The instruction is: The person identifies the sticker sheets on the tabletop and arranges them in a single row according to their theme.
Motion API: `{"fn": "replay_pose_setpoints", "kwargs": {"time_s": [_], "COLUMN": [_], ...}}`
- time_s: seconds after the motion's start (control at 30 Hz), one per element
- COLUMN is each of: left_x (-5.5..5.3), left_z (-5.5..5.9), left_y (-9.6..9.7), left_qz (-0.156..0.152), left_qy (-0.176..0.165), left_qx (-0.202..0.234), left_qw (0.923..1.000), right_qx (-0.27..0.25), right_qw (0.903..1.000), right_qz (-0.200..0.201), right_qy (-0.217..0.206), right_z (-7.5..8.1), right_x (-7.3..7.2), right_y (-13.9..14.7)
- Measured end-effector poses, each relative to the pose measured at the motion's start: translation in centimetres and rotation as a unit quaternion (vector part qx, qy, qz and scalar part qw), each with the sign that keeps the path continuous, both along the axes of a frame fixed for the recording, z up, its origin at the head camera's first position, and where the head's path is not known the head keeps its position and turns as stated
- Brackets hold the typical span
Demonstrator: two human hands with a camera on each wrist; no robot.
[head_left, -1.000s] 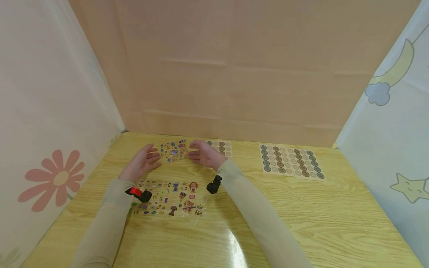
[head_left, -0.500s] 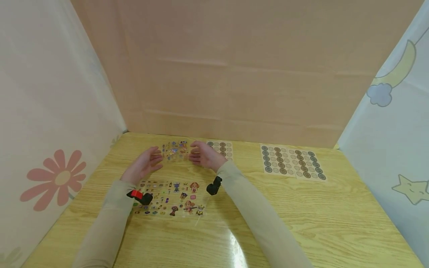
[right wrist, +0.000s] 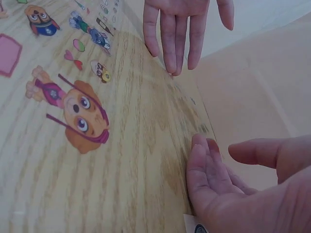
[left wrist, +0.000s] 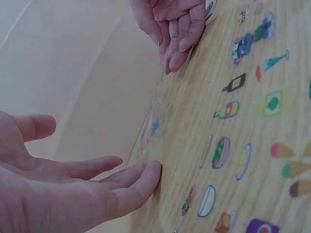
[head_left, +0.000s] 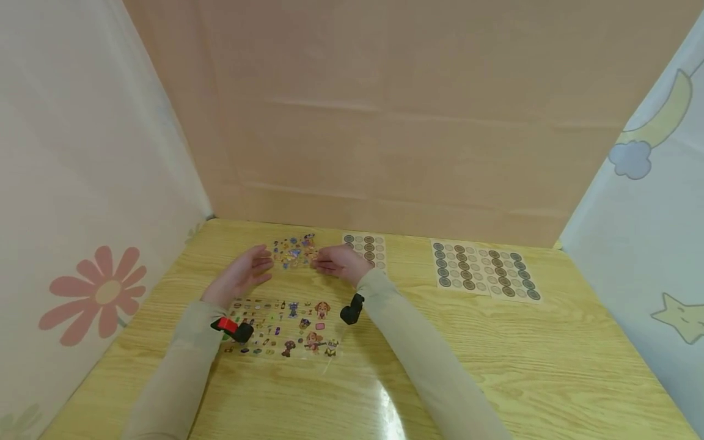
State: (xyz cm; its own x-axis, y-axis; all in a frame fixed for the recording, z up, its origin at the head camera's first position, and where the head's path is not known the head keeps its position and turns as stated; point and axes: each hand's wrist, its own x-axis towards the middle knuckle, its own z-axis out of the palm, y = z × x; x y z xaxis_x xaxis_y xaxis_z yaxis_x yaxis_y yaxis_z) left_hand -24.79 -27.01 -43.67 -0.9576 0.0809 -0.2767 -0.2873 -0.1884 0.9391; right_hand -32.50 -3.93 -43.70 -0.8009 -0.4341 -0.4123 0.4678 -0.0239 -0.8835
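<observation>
Left grip [head_left: 239, 275] is open at the nine o'clock side of the small clear sticker sheet [head_left: 294, 252], thumb spread apart; right grip [head_left: 345, 263] is open too, at its three o'clock side, fingers slightly bent and thumb standing off them. Whether either touches the edges cannot be told. The sheet lies between them toward the far side of the bench [head_left: 550, 366], at twelve o'clock from the larger clear sticker sheet [head_left: 278, 330]. It should handle as light, thin, bendy film, slick and easily creased, with a transparent rim that is hard to see. A gentle pinch at its nine and three o'clock edges looks the best hold.

No brand or writing can be read. Cartoon puppy stickers [right wrist: 83, 111] on the larger sheet wear badge-like emblems; bottle stickers [left wrist: 227, 109] show no legible labels. Two coin-print sheets [head_left: 459, 267] lie at one o'clock from the person, their markings too small to read.
</observation>
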Motion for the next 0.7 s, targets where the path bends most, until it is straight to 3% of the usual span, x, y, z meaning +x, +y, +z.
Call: {"fn": "replay_pose_setpoints", "kwargs": {"time_s": [0.37, 0.6, 0.7], "left_x": [0.3, 0.4, 0.4], "left_z": [0.2, 0.1, -0.3], "left_y": [0.4, 1.2, 1.8], "left_qz": [-0.019, -0.017, -0.027], "left_qy": [0.002, -0.013, -0.014], "left_qx": [0.005, 0.057, 0.053], "left_qw": [0.9998, 0.9981, 0.9981], "right_qx": [-0.018, -0.024, -0.027], "right_qw": [0.9997, 0.9993, 0.9987], "right_qz": [-0.007, 0.011, 0.019], "right_qy": [-0.016, 0.026, 0.039], "right_z": [-0.1, 0.6, 1.0], "right_x": [-0.1, -0.2, 0.0], "right_y": [0.2, 0.6, 0.7]}}
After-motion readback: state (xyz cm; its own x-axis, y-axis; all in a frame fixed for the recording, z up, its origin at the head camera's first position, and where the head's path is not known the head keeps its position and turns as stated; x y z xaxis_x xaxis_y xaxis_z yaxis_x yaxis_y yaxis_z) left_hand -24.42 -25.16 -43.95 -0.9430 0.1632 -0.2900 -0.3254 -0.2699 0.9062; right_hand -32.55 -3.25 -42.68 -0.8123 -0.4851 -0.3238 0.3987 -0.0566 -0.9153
